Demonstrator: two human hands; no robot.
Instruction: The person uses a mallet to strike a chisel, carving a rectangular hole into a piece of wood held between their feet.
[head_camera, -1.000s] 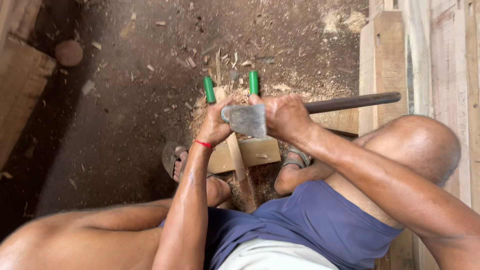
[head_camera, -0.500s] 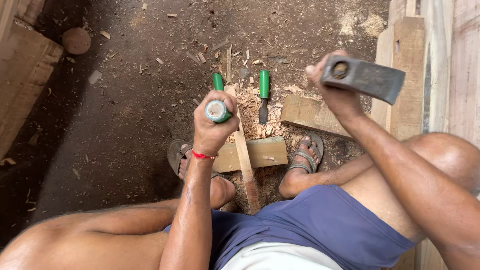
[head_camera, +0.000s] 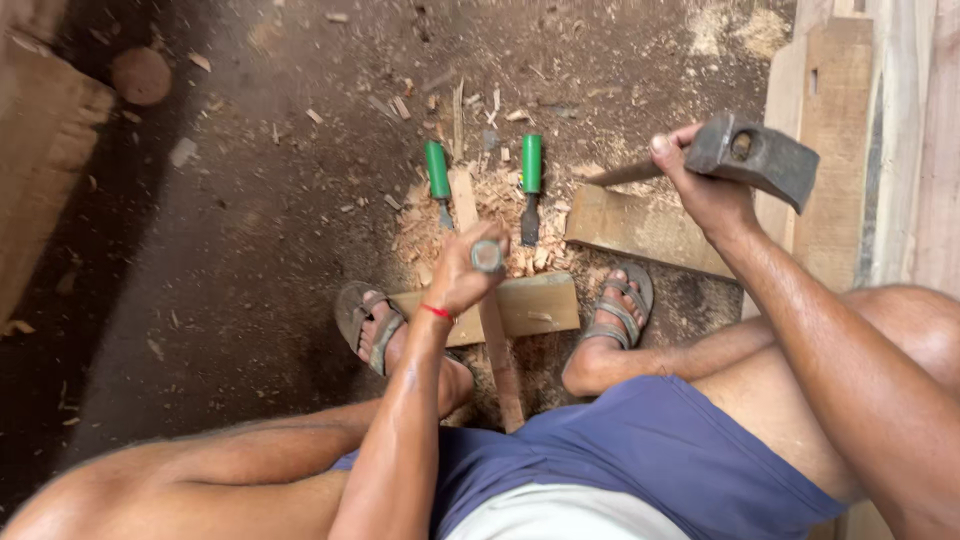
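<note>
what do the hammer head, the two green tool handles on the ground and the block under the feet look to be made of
Hammer head: probably steel, dull grey and worn, with an eye hole, held in the right hand. Two green handles: likely plastic, smooth and evenly coloured, with dark metal blades. Block: pale raw wood, unfinished, with shavings around it.

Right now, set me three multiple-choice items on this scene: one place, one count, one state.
1. Where do the loose chisels lie?
A. on the dirt floor past the plank
B. on the lap
C. on the wall boards

2. How many green handles lie on the floor?
A. one
B. two
C. four

3. How is the hammer?
A. lying on the floor
B. raised in the right hand
C. resting on the chisel in the left hand

Answers: 1 A, they lie among shavings; 2 B, two side by side; 3 B, head up, clear of the wood.
</note>
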